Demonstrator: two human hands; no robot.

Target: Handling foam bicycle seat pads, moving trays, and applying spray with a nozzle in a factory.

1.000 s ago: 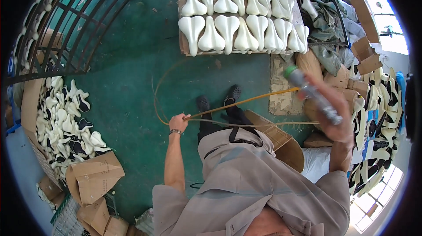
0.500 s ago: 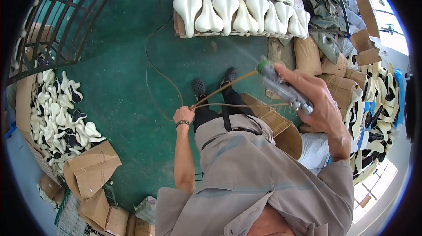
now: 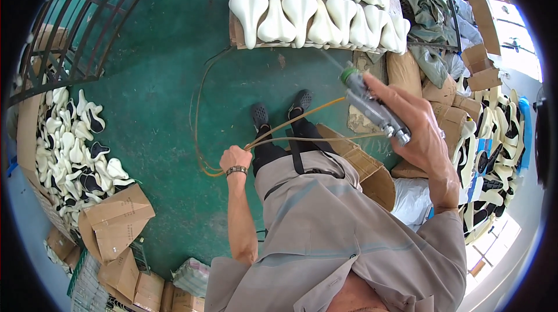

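Note:
My right hand (image 3: 419,123) is wrapped around a metal spray gun (image 3: 375,108) with a green ring near its nozzle. A faint mist streaks from the nozzle toward the far side, where rows of white bicycle saddles (image 3: 299,14) lie on a low platform (image 3: 256,46). Two thin yellowish hoses (image 3: 299,117) run from the gun to my left hand (image 3: 235,159), whose fingers are closed round them. Beyond that fist the hoses loop over the floor toward the platform. My left wrist bears a watch or bracelet.
Heaped white and black saddle pieces (image 3: 72,149) fill a large carton at left, below a dark metal rack (image 3: 75,27). Open cardboard boxes (image 3: 119,219) stand at lower left. Sacks (image 3: 404,71), a carton (image 3: 372,175) and stacked saddles (image 3: 500,155) crowd the right side.
My left hand has shifted a little left and nearer, pulling the hoses along, and the loop on the floor has changed shape. The spray gun stays almost in place, tilted slightly differently.

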